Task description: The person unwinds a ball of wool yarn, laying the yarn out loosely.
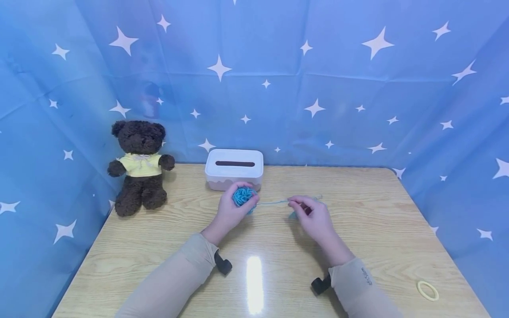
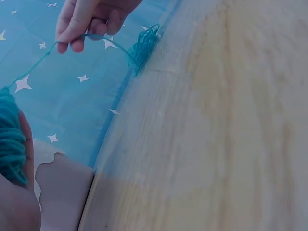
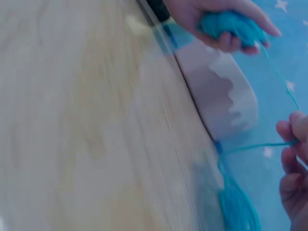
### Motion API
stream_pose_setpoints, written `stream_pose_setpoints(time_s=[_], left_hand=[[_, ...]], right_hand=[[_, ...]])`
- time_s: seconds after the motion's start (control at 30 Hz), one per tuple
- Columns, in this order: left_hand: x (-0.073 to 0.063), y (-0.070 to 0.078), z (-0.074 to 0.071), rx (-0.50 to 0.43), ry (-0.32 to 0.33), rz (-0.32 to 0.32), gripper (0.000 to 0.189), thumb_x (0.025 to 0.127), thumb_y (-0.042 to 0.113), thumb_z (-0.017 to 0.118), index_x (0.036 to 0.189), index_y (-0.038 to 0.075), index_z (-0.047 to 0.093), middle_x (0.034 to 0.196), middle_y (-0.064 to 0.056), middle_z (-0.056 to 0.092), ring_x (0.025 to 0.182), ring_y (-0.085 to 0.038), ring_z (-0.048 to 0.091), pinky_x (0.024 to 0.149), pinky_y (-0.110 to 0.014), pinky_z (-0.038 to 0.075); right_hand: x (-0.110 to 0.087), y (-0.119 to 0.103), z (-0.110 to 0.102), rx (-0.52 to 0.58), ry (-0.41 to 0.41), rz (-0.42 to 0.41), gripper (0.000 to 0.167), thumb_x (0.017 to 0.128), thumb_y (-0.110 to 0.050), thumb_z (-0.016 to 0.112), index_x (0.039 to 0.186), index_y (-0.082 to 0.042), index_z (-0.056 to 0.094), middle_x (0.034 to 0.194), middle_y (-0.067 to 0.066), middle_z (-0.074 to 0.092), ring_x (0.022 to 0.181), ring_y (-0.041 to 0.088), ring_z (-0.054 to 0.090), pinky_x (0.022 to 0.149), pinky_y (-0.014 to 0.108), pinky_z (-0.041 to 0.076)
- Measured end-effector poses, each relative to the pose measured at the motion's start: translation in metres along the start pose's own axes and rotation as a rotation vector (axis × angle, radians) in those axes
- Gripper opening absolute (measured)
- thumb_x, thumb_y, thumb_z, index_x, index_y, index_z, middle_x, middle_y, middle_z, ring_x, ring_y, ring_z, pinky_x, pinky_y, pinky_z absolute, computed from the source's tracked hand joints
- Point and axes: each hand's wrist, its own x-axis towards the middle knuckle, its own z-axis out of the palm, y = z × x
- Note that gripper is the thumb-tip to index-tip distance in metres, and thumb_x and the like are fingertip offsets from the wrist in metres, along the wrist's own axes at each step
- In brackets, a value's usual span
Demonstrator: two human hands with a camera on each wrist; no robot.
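Blue yarn ball [image 1: 243,196] we see in left hand [image 1: 229,209], fingers curled round it; right hand [image 1: 317,217] pinching strand [image 1: 273,203], tissue box [image 1: 234,172] behind.

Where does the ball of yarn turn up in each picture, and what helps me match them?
Head: near the middle, the ball sits in the left hand.
Left wrist: at the left edge, the ball is partly cut off.
Right wrist: near the top, right of centre, the ball.
Shared landmark: the box, visible in all three.
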Motion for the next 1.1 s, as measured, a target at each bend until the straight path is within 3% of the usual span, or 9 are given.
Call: stream_pose_setpoints(time_s=[0.37, 0.53, 0.7, 0.8, 0.97, 1.1], left_hand=[[0.001, 0.001, 0.002, 0.012, 0.004, -0.005, 0.037, 0.098, 0.005, 0.076, 0.132, -0.002, 0.064, 0.120, -0.014, 0.075, 0.106, -0.018, 0.074, 0.097, -0.025, 0.060], [0.002, 0.000, 0.003, -0.004, 0.009, -0.017, 0.029, 0.104, 0.005, 0.069, 0.132, 0.001, 0.064, 0.120, -0.016, 0.076, 0.103, -0.020, 0.077, 0.094, -0.027, 0.064], [0.003, -0.001, 0.003, -0.045, 0.010, -0.037, 0.026, 0.108, 0.007, 0.065, 0.133, 0.001, 0.063, 0.114, -0.015, 0.079, 0.099, -0.022, 0.080, 0.089, -0.029, 0.068], [0.003, -0.002, 0.002, -0.031, 0.014, -0.041, 0.026, 0.108, 0.008, 0.066, 0.133, 0.002, 0.064, 0.113, -0.013, 0.079, 0.102, -0.022, 0.080, 0.091, -0.027, 0.066], [0.003, -0.001, 0.002, -0.025, 0.003, -0.034, 0.028, 0.107, 0.008, 0.067, 0.133, 0.000, 0.063, 0.112, -0.013, 0.079, 0.102, -0.020, 0.080, 0.093, -0.026, 0.065], [0.003, -0.001, 0.002, -0.050, -0.026, -0.025, 0.031, 0.106, 0.005, 0.068, 0.134, -0.004, 0.061, 0.110, -0.018, 0.079, 0.099, -0.017, 0.079, 0.089, -0.027, 0.066]], right_hand=[[0.006, 0.043, -0.045, -0.146, 0.139, 0.122, 0.018, 0.109, -0.019, 0.070, 0.119, -0.011, 0.083, 0.106, 0.012, 0.083, 0.081, -0.005, 0.061, 0.068, 0.011, 0.051], [0.003, 0.052, -0.057, -0.232, 0.137, 0.241, 0.025, 0.111, -0.025, 0.066, 0.124, -0.010, 0.081, 0.110, 0.015, 0.082, 0.083, 0.006, 0.063, 0.063, 0.019, 0.051], [0.003, 0.055, -0.061, -0.340, 0.094, 0.339, 0.028, 0.111, -0.024, 0.064, 0.126, -0.007, 0.080, 0.118, 0.020, 0.081, 0.087, 0.027, 0.073, 0.064, 0.028, 0.051], [0.003, 0.055, -0.061, -0.373, 0.030, 0.367, 0.030, 0.111, -0.024, 0.063, 0.128, -0.006, 0.079, 0.122, 0.021, 0.081, 0.093, 0.032, 0.076, 0.068, 0.032, 0.053], [0.002, 0.051, -0.058, -0.394, -0.077, 0.347, 0.033, 0.111, -0.026, 0.064, 0.134, -0.006, 0.077, 0.137, 0.027, 0.072, 0.100, 0.035, 0.075, 0.081, 0.049, 0.061], [0.002, 0.040, -0.049, -0.398, -0.066, 0.288, 0.034, 0.112, -0.026, 0.063, 0.135, -0.005, 0.076, 0.144, 0.030, 0.065, 0.106, 0.039, 0.074, 0.091, 0.061, 0.060]])
